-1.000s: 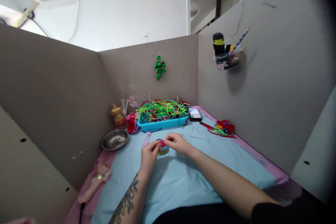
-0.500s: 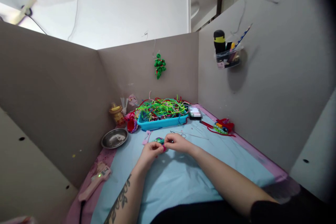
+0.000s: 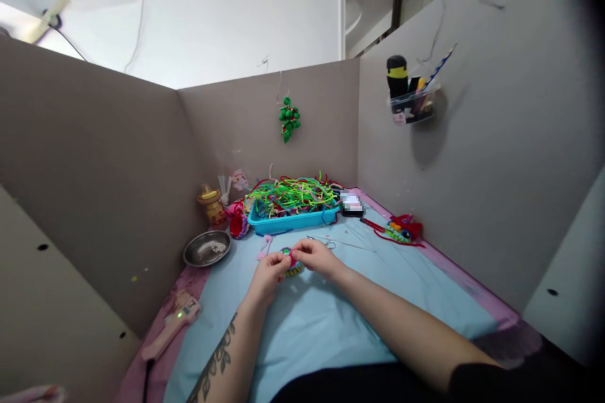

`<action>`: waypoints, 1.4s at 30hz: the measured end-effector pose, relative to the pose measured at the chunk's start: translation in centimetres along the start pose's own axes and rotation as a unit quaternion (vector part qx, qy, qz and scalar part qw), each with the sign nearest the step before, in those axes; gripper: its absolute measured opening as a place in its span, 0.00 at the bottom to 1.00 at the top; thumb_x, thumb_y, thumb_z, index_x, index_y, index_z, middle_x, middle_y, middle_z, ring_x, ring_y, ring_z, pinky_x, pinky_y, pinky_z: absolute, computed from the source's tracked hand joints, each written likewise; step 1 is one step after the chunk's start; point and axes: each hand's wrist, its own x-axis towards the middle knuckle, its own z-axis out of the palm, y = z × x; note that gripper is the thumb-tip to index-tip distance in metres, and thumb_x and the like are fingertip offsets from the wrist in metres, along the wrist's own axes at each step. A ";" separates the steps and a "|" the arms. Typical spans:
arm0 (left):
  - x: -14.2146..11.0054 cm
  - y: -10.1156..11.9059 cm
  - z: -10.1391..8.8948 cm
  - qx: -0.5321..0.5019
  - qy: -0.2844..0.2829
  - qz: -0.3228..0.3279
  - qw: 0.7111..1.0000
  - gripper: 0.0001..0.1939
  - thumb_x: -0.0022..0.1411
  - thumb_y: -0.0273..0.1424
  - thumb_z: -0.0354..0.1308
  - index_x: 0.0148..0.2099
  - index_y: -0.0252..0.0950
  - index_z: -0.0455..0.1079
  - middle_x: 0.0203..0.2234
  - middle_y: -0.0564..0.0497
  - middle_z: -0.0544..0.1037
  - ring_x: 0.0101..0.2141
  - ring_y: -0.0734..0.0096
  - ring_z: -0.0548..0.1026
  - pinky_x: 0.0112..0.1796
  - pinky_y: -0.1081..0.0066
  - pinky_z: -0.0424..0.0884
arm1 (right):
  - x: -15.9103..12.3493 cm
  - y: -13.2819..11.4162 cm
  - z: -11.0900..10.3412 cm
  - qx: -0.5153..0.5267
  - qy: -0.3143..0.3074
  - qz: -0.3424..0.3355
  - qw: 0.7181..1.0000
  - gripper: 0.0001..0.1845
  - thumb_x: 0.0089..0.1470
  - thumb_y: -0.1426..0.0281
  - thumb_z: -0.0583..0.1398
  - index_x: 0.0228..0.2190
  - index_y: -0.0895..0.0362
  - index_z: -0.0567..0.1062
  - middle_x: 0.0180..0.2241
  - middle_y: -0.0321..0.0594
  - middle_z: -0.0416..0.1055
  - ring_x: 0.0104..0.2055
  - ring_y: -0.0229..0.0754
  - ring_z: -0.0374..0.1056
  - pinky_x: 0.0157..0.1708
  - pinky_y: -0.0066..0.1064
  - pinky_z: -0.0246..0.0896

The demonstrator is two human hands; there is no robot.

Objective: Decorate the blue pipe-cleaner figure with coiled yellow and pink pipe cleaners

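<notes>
Between my two hands is a small multicoloured yarn piece (image 3: 293, 270), with pink, green and yellow parts showing. My left hand (image 3: 271, 271) pinches its left side with thumb and fingertips. From the right, my right hand (image 3: 316, 255) pinches the pink part at its top, fingers pressed together. Much of the piece is covered by my fingers, so its full shape is hidden. Just behind my hands lie a pair of scissors (image 3: 329, 244) and a pink clip-like item (image 3: 265, 247) on the light blue cloth (image 3: 331, 321).
A blue tray (image 3: 293, 223) piled with yarn scraps stands behind. To the left are a metal bowl (image 3: 207, 249) and a pink glue gun (image 3: 172, 329) with its green light lit. Crocheted pieces (image 3: 401, 228) lie at right. Grey partitions (image 3: 472, 157) enclose the table.
The yarn piece has turned between my hands, showing its yellow lower edge now. My right hand has shifted slightly left, nearer my left fingertips.
</notes>
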 end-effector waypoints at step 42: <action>-0.2 0.0 0.5 -0.038 -0.029 0.039 0.998 0.13 0.46 0.36 0.65 0.27 0.30 0.72 0.15 0.55 0.68 0.18 0.81 0.62 0.22 0.78 0.56 | -0.1 0.1 -0.1 0.102 0.050 -0.043 0.993 0.04 0.37 0.71 0.62 0.19 0.60 0.74 0.17 0.31 0.64 0.18 0.30 0.54 0.19 0.24 0.47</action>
